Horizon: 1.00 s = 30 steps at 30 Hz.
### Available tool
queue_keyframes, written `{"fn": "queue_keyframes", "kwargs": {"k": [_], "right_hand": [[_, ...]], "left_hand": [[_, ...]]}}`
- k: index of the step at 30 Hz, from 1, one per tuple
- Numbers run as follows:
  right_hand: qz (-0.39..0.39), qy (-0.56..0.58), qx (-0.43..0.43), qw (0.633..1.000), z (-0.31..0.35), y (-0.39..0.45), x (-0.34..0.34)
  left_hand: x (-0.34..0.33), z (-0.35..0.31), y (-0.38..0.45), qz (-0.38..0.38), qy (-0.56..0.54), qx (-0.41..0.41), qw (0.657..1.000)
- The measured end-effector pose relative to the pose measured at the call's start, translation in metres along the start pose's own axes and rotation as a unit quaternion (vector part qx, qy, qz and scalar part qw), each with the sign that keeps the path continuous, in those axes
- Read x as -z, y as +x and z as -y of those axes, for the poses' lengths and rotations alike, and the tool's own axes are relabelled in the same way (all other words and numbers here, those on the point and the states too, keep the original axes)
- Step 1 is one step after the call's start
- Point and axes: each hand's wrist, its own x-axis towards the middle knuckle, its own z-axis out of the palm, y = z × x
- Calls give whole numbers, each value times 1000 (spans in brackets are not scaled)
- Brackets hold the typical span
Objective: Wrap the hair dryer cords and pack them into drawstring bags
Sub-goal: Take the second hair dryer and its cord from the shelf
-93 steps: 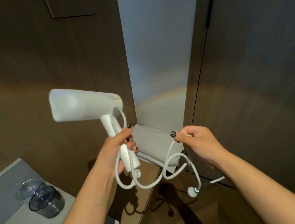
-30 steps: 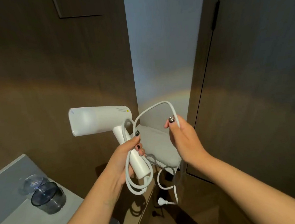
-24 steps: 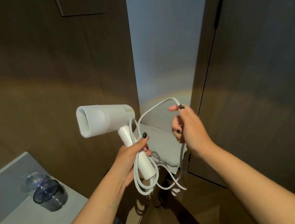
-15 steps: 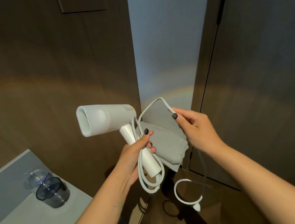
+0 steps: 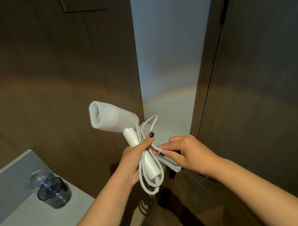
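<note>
We stand in a dim corner of brown wood panels [image 5: 51, 76], with a pale grey wall strip [image 5: 166, 57] between them and a dark door [image 5: 266, 66] to the right.

Our left hand [image 5: 130, 161] has its fingers [image 5: 147, 141] clamped round the handle of the white dryer [image 5: 109, 118], thumb pressed across the front with its dark nail up, pinning strands of the cord [image 5: 143, 178] against the handle. The dryer is held up in the air, nozzle pointing left and a little toward us, handle slanting down to the right. The cord lies in long loops along the handle; one loop arches above the thumb and others hang below the handle's end.

Our right hand [image 5: 186, 153] comes in from the right, fingers pinched together on a strand of cord just beside the left thumb. Both forearms reach up from the bottom edge and converge at the handle.

Behind the hands, a grey bag [image 5: 164, 133] lies on a ledge in the corner, partly hidden by the right hand and the cord. We cannot see the plug.

Lower left, well apart from the hands, a grey worktop [image 5: 19, 223] carries a dark tinted cup [image 5: 54, 192] with a clear one [image 5: 36, 177] just behind it, touching or nearly so.
</note>
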Motion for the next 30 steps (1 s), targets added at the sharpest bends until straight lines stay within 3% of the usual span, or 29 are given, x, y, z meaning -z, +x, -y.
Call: {"fn": "queue_keyframes", "kwargs": {"k": [6, 11, 15, 17, 20, 23, 30], "right_hand": [[10, 3, -10, 1000, -1, -1, -7], [-15, 117, -67, 991, 0, -6, -10], [-24, 200, -116, 972, -6, -18, -2], [-41, 250, -155, 955, -16, -23, 4], [-63, 314, -229, 919, -34, -31, 11], [-37, 334, -293, 895, -45, -40, 14], [-52, 253, -309, 915, -49, -27, 25]], "left_hand": [[-5, 1, 1, -52, 39, -28, 997], [-16, -4, -1, -27, -117, -36, 992], [-11, -24, 4, -5, -293, -65, 954], [-4, -34, 5, -1, -328, -78, 941], [2, -44, 1, 8, -334, -107, 937], [-1, -51, -7, 35, -327, -131, 935], [-7, -51, -15, 85, -215, -87, 969]]}}
